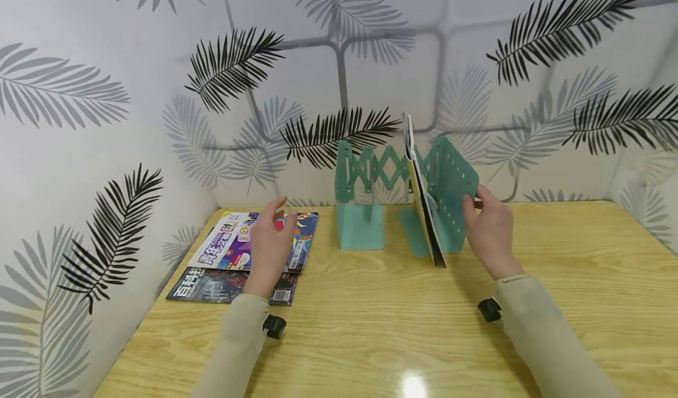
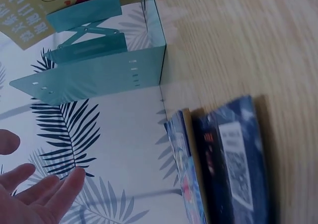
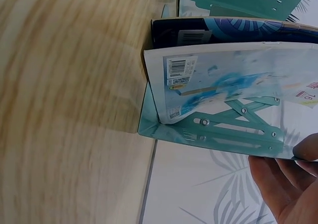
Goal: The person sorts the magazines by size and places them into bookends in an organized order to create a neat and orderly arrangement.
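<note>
A green metal expanding bookend (image 1: pixel 362 227) with a scissor-lattice back stands near the wall. My right hand (image 1: pixel 488 224) pinches the edge of its right end plate (image 1: pixel 450 186), thumb on one side and fingers on the other. Inside, a few magazines (image 1: pixel 424 204) stand upright, leaning towards that plate; a white cover with a blue picture (image 3: pixel 208 80) faces it. My left hand (image 1: pixel 270 248) hovers over a purple and white magazine (image 1: pixel 222 245), fingers loosely spread and nothing in them. Below that lies a darker magazine (image 1: pixel 212 286).
The wooden table (image 1: pixel 360 327) meets a wall with leaf-patterned covering (image 1: pixel 371 80) behind and at the left. A small black wrist camera (image 1: pixel 274 326) sits on the left sleeve, another black camera (image 1: pixel 489 309) on the right.
</note>
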Motion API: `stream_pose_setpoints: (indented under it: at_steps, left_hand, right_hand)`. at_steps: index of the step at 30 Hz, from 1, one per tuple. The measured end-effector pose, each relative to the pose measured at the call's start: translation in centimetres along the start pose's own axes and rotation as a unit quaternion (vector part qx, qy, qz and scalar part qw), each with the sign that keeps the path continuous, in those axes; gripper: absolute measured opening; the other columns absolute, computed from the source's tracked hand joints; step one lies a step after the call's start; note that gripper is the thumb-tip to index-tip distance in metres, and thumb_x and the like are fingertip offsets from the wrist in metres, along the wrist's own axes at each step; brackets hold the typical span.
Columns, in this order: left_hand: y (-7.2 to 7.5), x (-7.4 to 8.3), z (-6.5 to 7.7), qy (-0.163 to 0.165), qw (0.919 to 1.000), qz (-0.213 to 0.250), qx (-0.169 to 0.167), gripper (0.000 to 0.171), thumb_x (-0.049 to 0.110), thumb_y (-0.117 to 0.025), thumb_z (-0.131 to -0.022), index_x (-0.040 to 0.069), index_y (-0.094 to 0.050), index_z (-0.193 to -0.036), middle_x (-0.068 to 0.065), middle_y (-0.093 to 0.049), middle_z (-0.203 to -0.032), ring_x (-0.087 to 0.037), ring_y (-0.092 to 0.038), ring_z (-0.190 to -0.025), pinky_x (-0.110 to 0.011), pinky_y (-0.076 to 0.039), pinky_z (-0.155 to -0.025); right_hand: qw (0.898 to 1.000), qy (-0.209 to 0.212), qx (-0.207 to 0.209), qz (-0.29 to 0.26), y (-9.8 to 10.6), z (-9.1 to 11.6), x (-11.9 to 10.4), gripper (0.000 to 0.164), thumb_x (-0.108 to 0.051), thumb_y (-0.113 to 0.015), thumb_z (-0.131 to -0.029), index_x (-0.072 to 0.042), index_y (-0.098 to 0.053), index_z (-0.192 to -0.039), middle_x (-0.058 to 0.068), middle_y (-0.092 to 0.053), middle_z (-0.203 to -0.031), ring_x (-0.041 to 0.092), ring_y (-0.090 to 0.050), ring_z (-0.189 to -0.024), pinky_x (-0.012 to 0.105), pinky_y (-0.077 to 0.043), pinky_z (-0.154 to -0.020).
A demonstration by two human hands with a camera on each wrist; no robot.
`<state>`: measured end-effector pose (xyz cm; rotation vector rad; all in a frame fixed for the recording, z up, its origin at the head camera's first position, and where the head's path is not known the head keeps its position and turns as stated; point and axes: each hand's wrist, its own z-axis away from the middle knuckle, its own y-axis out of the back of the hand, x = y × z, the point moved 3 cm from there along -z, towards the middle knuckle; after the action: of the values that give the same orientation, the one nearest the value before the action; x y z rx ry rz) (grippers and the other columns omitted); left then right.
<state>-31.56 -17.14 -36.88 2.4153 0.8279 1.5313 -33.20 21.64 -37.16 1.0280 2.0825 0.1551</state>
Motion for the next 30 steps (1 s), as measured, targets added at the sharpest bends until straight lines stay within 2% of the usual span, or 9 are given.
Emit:
stream_pose_setpoints:
  at_steps: [9, 12, 14, 17, 20, 22, 24, 27, 30]
  left_hand:
    - [2.4, -0.9, 1.0, 0.042, 0.9984, -0.027, 0.026, 0.047, 0.035, -0.057, -0.100, 0.015, -0.051, -0.142, -0.010, -0.055, -0.135, -0.029, -0.055, -0.119, -0.048, -0.053, -0.082]
    - [3.2, -1.3, 1.1, 0.067, 0.9968, -0.010, 0.042, 0.049, 0.040, -0.057, -0.099, 0.014, -0.053, -0.140, -0.009, -0.057, -0.133, -0.027, -0.058, -0.116, -0.047, -0.053, -0.083]
    - [3.7, -1.8, 1.1, 0.101, 0.9929, 0.030, 0.056, 0.049, 0.043, -0.058, -0.097, 0.013, -0.056, -0.136, -0.008, -0.060, -0.128, -0.026, -0.062, -0.108, -0.044, -0.054, -0.082]
    - [4.6, -2.6, 1.0, 0.173, 0.9734, 0.127, 0.082, 0.047, 0.044, -0.060, -0.097, 0.009, -0.061, -0.128, -0.008, -0.062, -0.118, -0.022, -0.065, -0.097, -0.037, -0.056, -0.081]
    - [5.4, -3.4, 1.0, 0.241, 0.9400, 0.221, 0.096, 0.050, 0.042, -0.060, -0.097, 0.004, -0.058, -0.129, -0.010, -0.060, -0.117, -0.019, -0.065, -0.095, -0.034, -0.056, -0.084]
    - [5.8, -3.8, 1.2, 0.275, 0.9210, 0.258, 0.099, 0.054, 0.040, -0.059, -0.098, 0.001, -0.053, -0.134, -0.012, -0.058, -0.122, -0.019, -0.065, -0.097, -0.034, -0.055, -0.085]
    - [6.1, -4.1, 1.5, 0.301, 0.9062, 0.282, 0.095, 0.060, 0.041, -0.058, -0.098, 0.001, -0.046, -0.141, -0.014, -0.055, -0.128, -0.021, -0.064, -0.102, -0.036, -0.053, -0.089]
    - [6.5, -4.6, 1.9, 0.325, 0.8917, 0.302, 0.087, 0.065, 0.041, -0.057, -0.099, 0.002, -0.039, -0.147, -0.017, -0.049, -0.137, -0.025, -0.059, -0.113, -0.035, -0.052, -0.092]
    - [6.8, -5.1, 2.1, 0.344, 0.8830, 0.309, 0.082, 0.068, 0.043, -0.054, -0.099, 0.002, -0.035, -0.150, -0.018, -0.043, -0.144, -0.030, -0.053, -0.123, -0.037, -0.050, -0.095]
  right_hand:
    - [1.000, 0.005, -0.007, 0.000, -0.1, -0.2, -0.2, 0.015, -0.006, -0.057, -0.098, 0.003, -0.066, -0.105, 0.025, -0.070, -0.094, 0.041, -0.068, -0.085, 0.054, -0.053, -0.068]
    - [1.000, 0.006, -0.005, 0.000, -0.1, -0.1, -0.1, 0.013, -0.006, -0.057, -0.098, 0.003, -0.065, -0.102, 0.025, -0.070, -0.093, 0.041, -0.068, -0.085, 0.054, -0.053, -0.068]
    - [1.000, 0.003, -0.003, 0.001, 0.0, -0.1, 0.0, 0.013, -0.007, -0.057, -0.098, 0.003, -0.065, -0.101, 0.024, -0.070, -0.094, 0.041, -0.068, -0.086, 0.055, -0.053, -0.068]
    - [1.000, -0.001, -0.004, 0.002, 0.0, 0.1, 0.1, 0.015, -0.008, -0.056, -0.098, 0.002, -0.066, -0.103, 0.024, -0.070, -0.097, 0.041, -0.069, -0.086, 0.055, -0.054, -0.068]
    - [1.000, 0.002, -0.002, 0.004, 0.0, 0.1, 0.1, 0.015, -0.008, -0.057, -0.098, 0.003, -0.066, -0.103, 0.025, -0.070, -0.097, 0.041, -0.069, -0.086, 0.055, -0.053, -0.069]
    - [1.000, 0.006, -0.003, 0.003, 0.0, 0.0, 0.1, 0.014, -0.007, -0.057, -0.098, 0.003, -0.066, -0.102, 0.025, -0.070, -0.096, 0.041, -0.069, -0.085, 0.055, -0.053, -0.069]
    - [1.000, 0.008, -0.003, 0.001, 0.0, 0.0, 0.0, 0.014, -0.007, -0.057, -0.097, 0.003, -0.066, -0.101, 0.025, -0.070, -0.095, 0.042, -0.069, -0.085, 0.056, -0.053, -0.069]
    - [1.000, 0.006, -0.003, 0.002, -0.1, -0.1, 0.1, 0.014, -0.007, -0.057, -0.097, 0.003, -0.066, -0.102, 0.025, -0.070, -0.097, 0.042, -0.069, -0.085, 0.056, -0.053, -0.069]
    - [1.000, 0.006, -0.003, 0.000, -0.2, -0.2, 0.1, 0.015, -0.007, -0.056, -0.097, 0.004, -0.066, -0.103, 0.025, -0.070, -0.098, 0.042, -0.069, -0.085, 0.056, -0.053, -0.069]
